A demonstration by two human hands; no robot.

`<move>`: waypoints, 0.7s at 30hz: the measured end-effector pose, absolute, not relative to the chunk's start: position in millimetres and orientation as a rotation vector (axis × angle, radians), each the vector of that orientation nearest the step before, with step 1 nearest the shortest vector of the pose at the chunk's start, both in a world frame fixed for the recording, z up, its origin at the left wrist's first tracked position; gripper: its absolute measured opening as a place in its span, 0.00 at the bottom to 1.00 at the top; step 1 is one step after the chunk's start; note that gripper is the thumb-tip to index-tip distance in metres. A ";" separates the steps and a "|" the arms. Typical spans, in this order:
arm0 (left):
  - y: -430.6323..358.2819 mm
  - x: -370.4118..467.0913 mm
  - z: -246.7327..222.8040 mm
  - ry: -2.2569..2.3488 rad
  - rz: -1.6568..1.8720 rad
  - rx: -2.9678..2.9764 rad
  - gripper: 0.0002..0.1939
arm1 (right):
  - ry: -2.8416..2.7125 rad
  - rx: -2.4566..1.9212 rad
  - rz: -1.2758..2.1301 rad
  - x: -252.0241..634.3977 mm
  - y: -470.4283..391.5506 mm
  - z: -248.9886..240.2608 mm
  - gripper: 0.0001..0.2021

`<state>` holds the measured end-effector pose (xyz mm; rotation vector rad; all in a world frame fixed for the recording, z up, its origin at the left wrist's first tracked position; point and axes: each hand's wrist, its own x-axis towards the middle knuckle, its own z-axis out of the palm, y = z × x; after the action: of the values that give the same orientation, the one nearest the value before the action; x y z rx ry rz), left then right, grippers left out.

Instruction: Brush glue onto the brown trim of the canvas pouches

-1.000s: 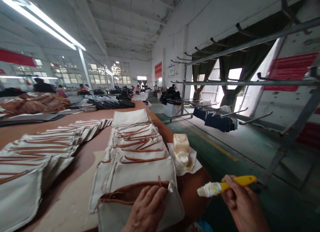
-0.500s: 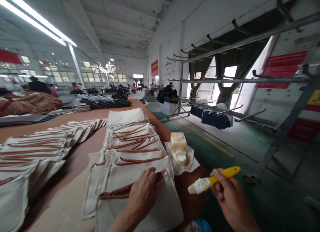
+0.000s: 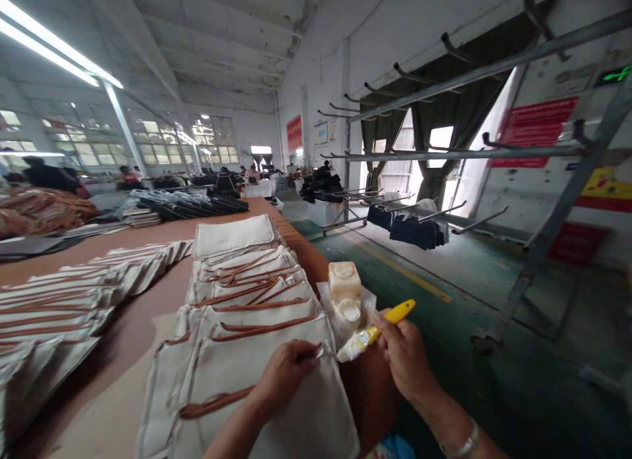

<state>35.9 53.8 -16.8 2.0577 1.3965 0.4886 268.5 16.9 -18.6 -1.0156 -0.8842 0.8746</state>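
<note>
My left hand (image 3: 291,373) is closed on the end of a brown strap (image 3: 217,404) over the nearest cream panel (image 3: 306,406). My right hand (image 3: 405,353) grips the yellow handle of a brush (image 3: 365,337); its bristles are coated in white and point down-left, near the panel's right edge. Beyond the brush, a stained cream container (image 3: 344,281) with a white-filled opening stands on a pale sheet (image 3: 368,304) at the table edge. More cream panels with brown straps (image 3: 266,294) overlap in a row ahead of my left hand.
Another fanned row of cream panels (image 3: 83,294) lies at the left of the brown table (image 3: 306,238). Dark wrapped items (image 3: 187,203) and a brown heap (image 3: 44,209) sit farther back. A metal rack (image 3: 538,255) stands on the right. People are in the background.
The brush in my right hand has moved left, close to the panels. My left hand has lifted the strap's end slightly and pinches it. The view has shifted a little to the right.
</note>
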 end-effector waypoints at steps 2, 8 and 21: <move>46.4 35.1 -13.5 1.307 0.525 1.990 0.18 | -0.970 -1.033 0.858 261.4 20.1 -16.9 0.20; 28.7 33.9 -3.6 1.016 0.636 1.574 0.20 | -1.268 -1.148 0.617 244.9 27.4 -15.0 0.20; 12.1 33.5 3.1 0.977 0.595 1.623 0.13 | -1.372 -1.177 0.446 251.6 13.0 -7.8 0.19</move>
<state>33.5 12.1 3.1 1.6233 0.9773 0.5945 251.6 13.0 -7.8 -1.1768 -1.3723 0.4458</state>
